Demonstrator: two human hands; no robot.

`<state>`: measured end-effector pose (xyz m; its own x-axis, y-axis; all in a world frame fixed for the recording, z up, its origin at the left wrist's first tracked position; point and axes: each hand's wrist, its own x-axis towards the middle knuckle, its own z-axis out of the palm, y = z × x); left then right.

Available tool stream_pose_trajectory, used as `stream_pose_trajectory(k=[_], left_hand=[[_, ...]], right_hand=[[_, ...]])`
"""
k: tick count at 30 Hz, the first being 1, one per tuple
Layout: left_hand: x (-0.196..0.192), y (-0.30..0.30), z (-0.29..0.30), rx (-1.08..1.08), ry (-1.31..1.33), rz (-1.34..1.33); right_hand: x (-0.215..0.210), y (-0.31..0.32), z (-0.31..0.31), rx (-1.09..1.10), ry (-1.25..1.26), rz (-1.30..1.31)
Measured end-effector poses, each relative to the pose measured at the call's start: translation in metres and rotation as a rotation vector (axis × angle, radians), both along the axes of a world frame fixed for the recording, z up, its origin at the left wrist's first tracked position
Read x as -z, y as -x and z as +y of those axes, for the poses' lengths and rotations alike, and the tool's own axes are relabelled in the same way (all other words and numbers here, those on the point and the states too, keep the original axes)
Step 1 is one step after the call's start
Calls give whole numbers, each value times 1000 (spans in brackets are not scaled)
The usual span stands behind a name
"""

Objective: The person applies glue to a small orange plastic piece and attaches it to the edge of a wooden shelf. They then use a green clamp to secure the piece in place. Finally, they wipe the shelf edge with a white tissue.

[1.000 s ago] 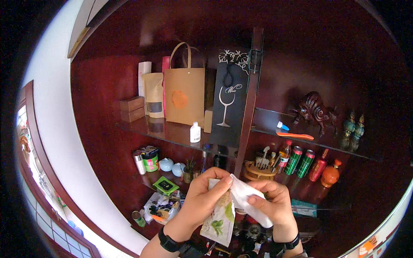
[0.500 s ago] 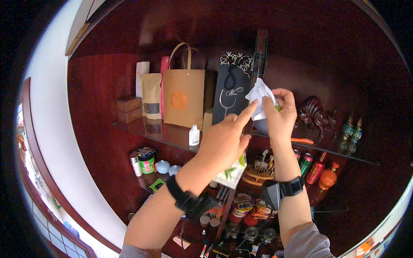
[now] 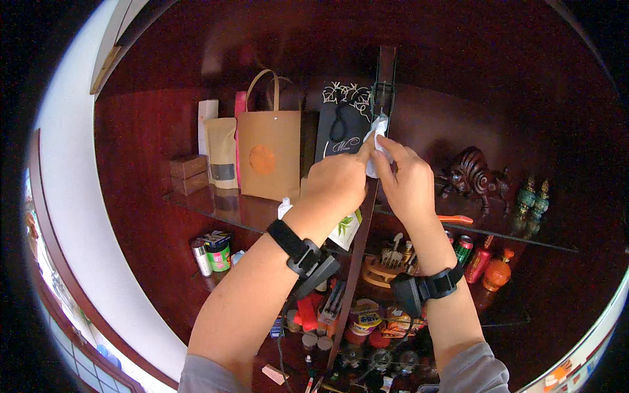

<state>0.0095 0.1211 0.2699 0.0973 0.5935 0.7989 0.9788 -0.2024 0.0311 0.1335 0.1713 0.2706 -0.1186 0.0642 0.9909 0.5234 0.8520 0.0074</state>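
Both hands are raised to the dark wooden upright divider (image 3: 367, 216) of the red-brown shelf unit. The right hand (image 3: 407, 180) pinches a crumpled white wipe (image 3: 378, 141) against the divider's front edge, near its top, for pressure. The left hand (image 3: 337, 182) grips a white leaf-printed packet (image 3: 345, 229), fingertips steadying the wipe. Most of the packet is hidden behind the left wrist.

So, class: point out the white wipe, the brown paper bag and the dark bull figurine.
white wipe (image 3: 375, 145), head view, middle of the crumpled cloth.
brown paper bag (image 3: 268, 157), head view, front panel.
dark bull figurine (image 3: 473, 171), head view, its body.
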Motion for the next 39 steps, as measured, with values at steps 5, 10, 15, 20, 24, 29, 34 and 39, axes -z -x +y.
stream_pose_trajectory(k=[5, 10, 15, 20, 24, 29, 34, 39], left_hand=[[-11, -11, -6, -35, 64, -23], [-16, -9, -3, 18, 6, -84], [-1, -11, -21, 38, 104, -121], [15, -2, -33, 65, 155, -96], [29, 4, -31, 100, 85, -82], [25, 4, -37, 90, 131, -59], [20, 5, -27, 37, 91, 2], [23, 7, -21, 48, 128, -31]], right_hand=[[0, -5, -15, 314, 59, -167], [-10, 2, -16, 450, 152, -299], [-19, 8, -17, 533, 161, -350], [-26, 18, -23, 532, 238, -356], [-22, 23, -21, 595, 266, -368], [-17, 26, -15, 541, 240, -340], [-16, 27, -9, 573, 251, -292], [-14, 14, 10, 625, 92, -262]])
